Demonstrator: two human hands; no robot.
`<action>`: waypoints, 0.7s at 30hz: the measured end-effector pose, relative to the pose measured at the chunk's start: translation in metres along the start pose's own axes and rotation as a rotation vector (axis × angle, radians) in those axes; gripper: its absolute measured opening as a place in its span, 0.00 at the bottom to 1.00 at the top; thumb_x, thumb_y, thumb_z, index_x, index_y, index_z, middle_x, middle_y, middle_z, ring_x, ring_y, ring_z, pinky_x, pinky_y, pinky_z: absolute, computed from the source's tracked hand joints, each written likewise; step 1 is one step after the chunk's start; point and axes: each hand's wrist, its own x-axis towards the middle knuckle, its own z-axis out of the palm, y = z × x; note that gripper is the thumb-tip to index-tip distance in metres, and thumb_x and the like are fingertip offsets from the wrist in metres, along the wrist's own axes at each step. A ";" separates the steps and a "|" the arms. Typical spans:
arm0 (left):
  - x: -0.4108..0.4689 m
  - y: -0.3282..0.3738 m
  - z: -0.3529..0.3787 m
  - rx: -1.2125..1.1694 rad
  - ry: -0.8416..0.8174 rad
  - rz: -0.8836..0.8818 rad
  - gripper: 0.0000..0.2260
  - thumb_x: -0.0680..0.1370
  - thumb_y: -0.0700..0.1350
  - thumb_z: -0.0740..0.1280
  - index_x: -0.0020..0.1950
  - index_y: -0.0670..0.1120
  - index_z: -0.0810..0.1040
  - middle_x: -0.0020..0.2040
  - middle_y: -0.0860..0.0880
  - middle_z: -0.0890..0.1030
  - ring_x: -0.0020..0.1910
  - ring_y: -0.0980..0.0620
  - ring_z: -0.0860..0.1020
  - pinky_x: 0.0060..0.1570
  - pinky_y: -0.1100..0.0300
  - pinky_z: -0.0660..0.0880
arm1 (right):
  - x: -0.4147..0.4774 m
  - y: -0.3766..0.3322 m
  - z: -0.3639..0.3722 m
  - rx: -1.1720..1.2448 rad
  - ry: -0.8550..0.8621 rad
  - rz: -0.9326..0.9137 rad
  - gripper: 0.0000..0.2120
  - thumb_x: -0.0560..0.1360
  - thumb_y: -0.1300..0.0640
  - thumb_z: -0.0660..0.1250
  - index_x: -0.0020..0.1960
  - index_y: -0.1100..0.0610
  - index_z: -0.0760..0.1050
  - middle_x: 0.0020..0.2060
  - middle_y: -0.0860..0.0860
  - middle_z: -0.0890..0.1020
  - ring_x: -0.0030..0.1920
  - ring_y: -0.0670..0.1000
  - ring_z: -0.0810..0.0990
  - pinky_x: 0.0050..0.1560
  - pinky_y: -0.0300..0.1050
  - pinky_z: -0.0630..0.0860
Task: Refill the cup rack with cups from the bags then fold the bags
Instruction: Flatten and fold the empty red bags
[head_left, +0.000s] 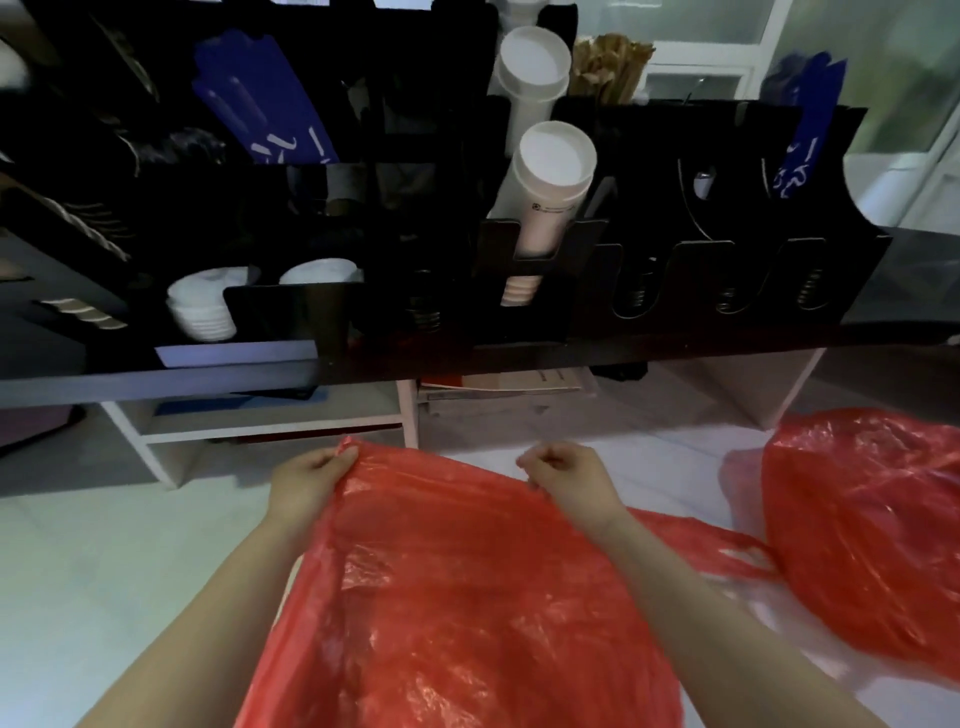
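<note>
Red bag (467, 597); second red bag (872, 519) beside

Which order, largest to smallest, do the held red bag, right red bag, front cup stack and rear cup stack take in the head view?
1. held red bag, though nearest the camera
2. right red bag
3. front cup stack
4. rear cup stack, farther away, so unsure

Below the cup rack (675, 291), we lose the lower part of the held bag (467, 597) past the bottom edge; right of the rack, a second bag (872, 519) is cut by the right edge; the print on the rack's cup stack (550, 182) is too small to read; we cannot tell what its dark left compartments hold.
</note>
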 end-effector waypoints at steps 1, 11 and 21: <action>-0.001 0.004 0.002 -0.009 -0.003 0.004 0.11 0.72 0.53 0.72 0.46 0.46 0.84 0.38 0.47 0.85 0.37 0.51 0.82 0.39 0.59 0.77 | 0.005 -0.009 0.011 -0.032 -0.008 -0.059 0.04 0.75 0.56 0.68 0.42 0.54 0.81 0.33 0.46 0.82 0.32 0.39 0.76 0.34 0.33 0.70; -0.007 0.026 -0.004 -0.158 -0.056 0.018 0.08 0.75 0.48 0.69 0.49 0.46 0.84 0.44 0.44 0.85 0.45 0.44 0.83 0.50 0.51 0.79 | 0.029 -0.064 0.077 -0.405 -0.343 -0.245 0.18 0.69 0.51 0.75 0.57 0.53 0.77 0.51 0.47 0.80 0.51 0.46 0.78 0.51 0.38 0.72; 0.021 0.006 -0.034 -0.098 0.179 0.032 0.09 0.77 0.51 0.67 0.47 0.48 0.83 0.45 0.45 0.84 0.47 0.45 0.82 0.55 0.49 0.76 | 0.038 -0.027 0.054 -0.653 -0.469 -0.204 0.11 0.76 0.52 0.67 0.50 0.60 0.80 0.46 0.54 0.82 0.46 0.53 0.79 0.45 0.43 0.72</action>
